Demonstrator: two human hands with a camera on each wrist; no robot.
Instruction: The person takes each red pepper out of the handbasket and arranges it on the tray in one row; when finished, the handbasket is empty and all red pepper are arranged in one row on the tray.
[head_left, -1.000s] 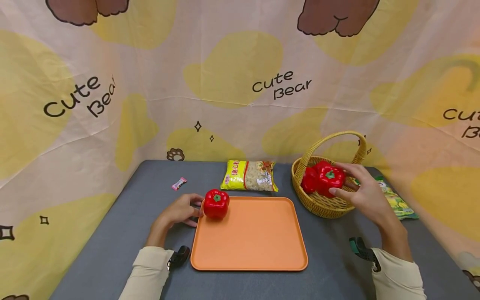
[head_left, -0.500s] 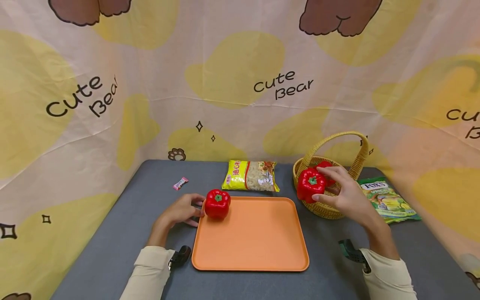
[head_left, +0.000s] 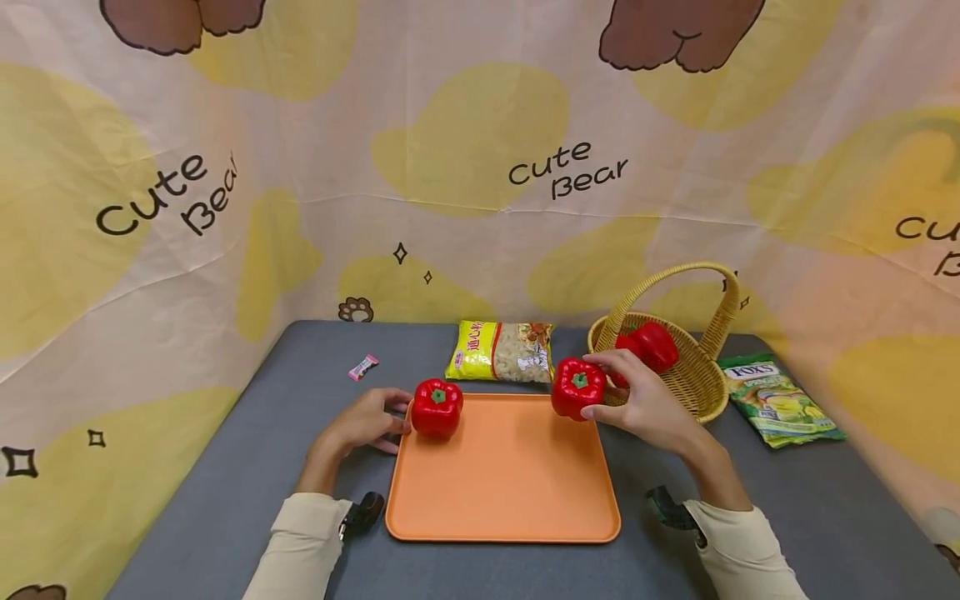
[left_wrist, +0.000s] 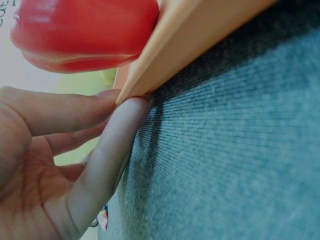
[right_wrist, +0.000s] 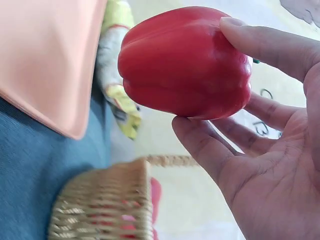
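My right hand (head_left: 651, 407) grips a red bell pepper (head_left: 578, 388) between thumb and fingers, over the far right corner of the orange tray (head_left: 502, 475). In the right wrist view that bell pepper (right_wrist: 185, 65) hangs in the air, apart from the tray. A second red bell pepper (head_left: 437, 408) sits on the tray's far left corner. Beside it, my left hand (head_left: 367, 419) pinches the tray's left rim; the left wrist view shows fingers (left_wrist: 122, 125) on both sides of the edge. More red bell pepper (head_left: 654, 347) shows inside the wicker basket (head_left: 701, 392), partly behind my right hand.
Behind the tray lies a yellow bag of pasta (head_left: 501, 351). A green FOX'S packet (head_left: 780, 400) is right of the basket, whose tall handle (head_left: 675, 271) arches upward. A small pink wrapped candy (head_left: 363, 367) lies at the far left of the grey table (head_left: 225, 483).
My right hand has carried the bell pepper out of the basket, leftward to the tray's far right corner. The left hand and its nearby bell pepper have stayed in place.
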